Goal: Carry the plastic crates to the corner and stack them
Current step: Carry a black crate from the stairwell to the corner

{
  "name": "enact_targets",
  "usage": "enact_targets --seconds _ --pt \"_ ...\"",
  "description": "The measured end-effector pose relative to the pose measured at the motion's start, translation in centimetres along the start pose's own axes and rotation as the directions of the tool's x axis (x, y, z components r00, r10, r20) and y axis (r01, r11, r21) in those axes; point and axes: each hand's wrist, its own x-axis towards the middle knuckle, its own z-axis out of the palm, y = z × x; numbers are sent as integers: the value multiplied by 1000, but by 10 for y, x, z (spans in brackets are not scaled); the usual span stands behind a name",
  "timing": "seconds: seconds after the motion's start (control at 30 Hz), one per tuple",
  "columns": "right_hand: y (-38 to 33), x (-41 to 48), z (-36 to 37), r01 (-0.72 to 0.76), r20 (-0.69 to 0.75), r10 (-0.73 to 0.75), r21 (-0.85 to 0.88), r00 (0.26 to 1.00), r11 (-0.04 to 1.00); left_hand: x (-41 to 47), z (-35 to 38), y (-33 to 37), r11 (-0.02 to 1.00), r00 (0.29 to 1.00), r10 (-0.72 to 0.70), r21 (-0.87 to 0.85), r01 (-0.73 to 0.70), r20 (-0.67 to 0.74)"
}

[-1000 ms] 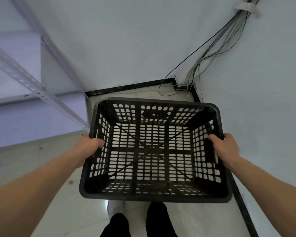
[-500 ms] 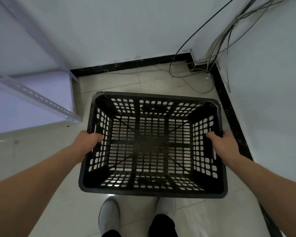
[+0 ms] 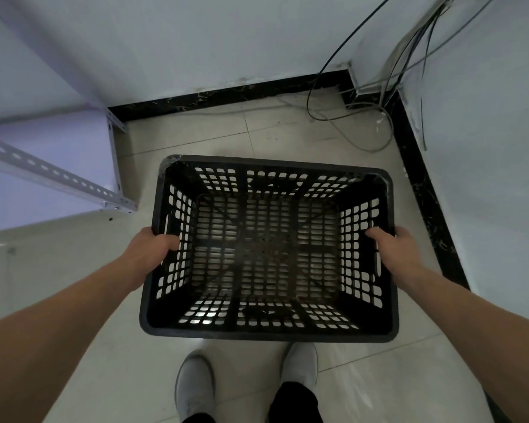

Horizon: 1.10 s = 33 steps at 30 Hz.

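Note:
A black plastic crate (image 3: 269, 332) with perforated walls and floor hangs level in front of me, above the tiled floor. My left hand (image 3: 148, 250) grips its left rim, fingers curled over the edge into the crate. My right hand (image 3: 393, 250) grips the right rim the same way. The crate is empty, and floor tiles show through its holes. The room corner (image 3: 376, 87) lies beyond the crate to the right. No other crate is in view.
A white slotted-angle metal shelf (image 3: 58, 175) stands at the left, its post near the crate's far-left corner. Loose cables (image 3: 358, 117) trail down the walls and across the floor in the corner. Black skirting (image 3: 422, 184) lines both walls. My shoes (image 3: 196, 386) stand below the crate.
The view has tilted down and closed in on the corner; more floor shows ahead of the crate. The crate sits lower and both hands keep the same grip.

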Motion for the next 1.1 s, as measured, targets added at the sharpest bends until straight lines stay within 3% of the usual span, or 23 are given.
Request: enact_targets --seconds 0.17,0.4,0.7,1.1 --pt "-4 -5 -1 -4 43 5 -29 999 1000 -7 -4 2 998 997 -15 54 12 69" --pt "-4 -13 -3 -6 109 16 -87 994 996 -17 -7 0 995 998 -6 100 0 59" --pt "27 -36 5 -39 64 56 -239 996 970 -26 -9 -6 985 997 -24 170 11 78" --pt "21 -38 -7 -16 164 50 -200 985 980 -37 -11 -18 982 992 -63 186 42 106"
